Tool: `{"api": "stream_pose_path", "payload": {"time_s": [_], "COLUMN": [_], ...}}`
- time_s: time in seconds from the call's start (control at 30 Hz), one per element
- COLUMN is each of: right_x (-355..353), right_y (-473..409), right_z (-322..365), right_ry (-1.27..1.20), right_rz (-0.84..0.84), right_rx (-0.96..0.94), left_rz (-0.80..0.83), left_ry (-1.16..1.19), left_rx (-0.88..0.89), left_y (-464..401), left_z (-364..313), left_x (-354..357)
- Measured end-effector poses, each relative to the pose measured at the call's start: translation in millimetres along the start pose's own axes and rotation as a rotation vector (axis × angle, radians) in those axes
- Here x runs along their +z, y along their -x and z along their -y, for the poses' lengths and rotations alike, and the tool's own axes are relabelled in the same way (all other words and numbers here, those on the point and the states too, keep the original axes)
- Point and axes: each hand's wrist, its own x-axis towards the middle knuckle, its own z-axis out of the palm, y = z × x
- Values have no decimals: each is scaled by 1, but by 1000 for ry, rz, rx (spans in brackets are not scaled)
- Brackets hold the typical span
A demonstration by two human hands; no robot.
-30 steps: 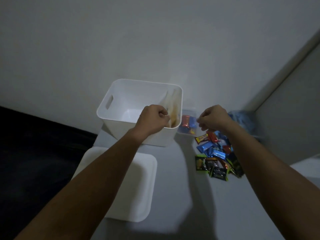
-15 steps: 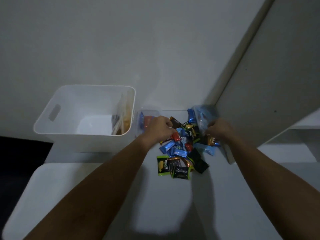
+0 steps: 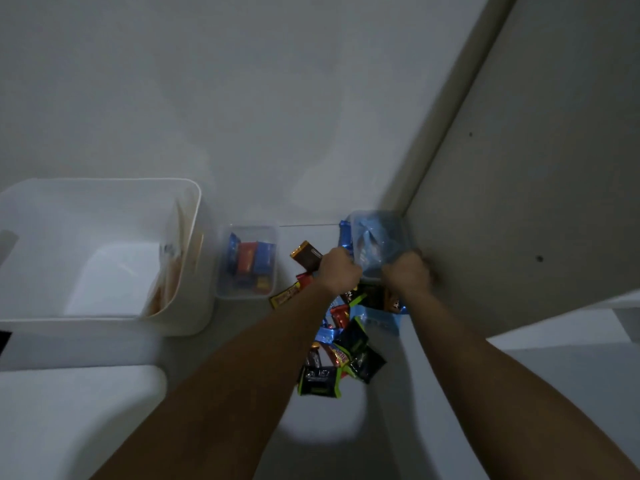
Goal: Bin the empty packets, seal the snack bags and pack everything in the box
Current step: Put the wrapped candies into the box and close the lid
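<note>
A plain grey wall stands behind; a pale cabinet panel rises at right.

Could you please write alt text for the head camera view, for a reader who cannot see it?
A person's left hand and right hand grip a clear container of blue packets above a heap of snack packets on a white surface. To the left stand a smaller clear tub of snacks and a white box.

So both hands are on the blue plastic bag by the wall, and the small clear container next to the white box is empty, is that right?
Not quite. The head view shows the small clear container holds several wrapped snacks, blue and red ones among them. The rest stands: the left hand and right hand both grip the blue plastic bag by the wall, and the container sits beside the white box.
</note>
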Motion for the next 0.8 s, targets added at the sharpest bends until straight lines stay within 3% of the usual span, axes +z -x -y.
{"api": "stream_pose_path", "payload": {"time_s": [0.13, 0.4, 0.6, 0.8], "right_x": [10, 7, 42, 96], "right_y": [-13, -3, 34, 53], "right_z": [-2, 25, 72, 90], "right_ry": [-21, -237, -278, -294], "right_rz": [22, -24, 162, 408], "right_rx": [47, -70, -187, -156], "left_rz": [-87, -296, -610, -723], "left_ry": [105, 186, 225, 31], "left_rx": [-78, -116, -188, -274], "left_y": [-16, -9, 26, 37], "left_z": [2, 17, 39, 70], "left_x": [6, -34, -92, -120]}}
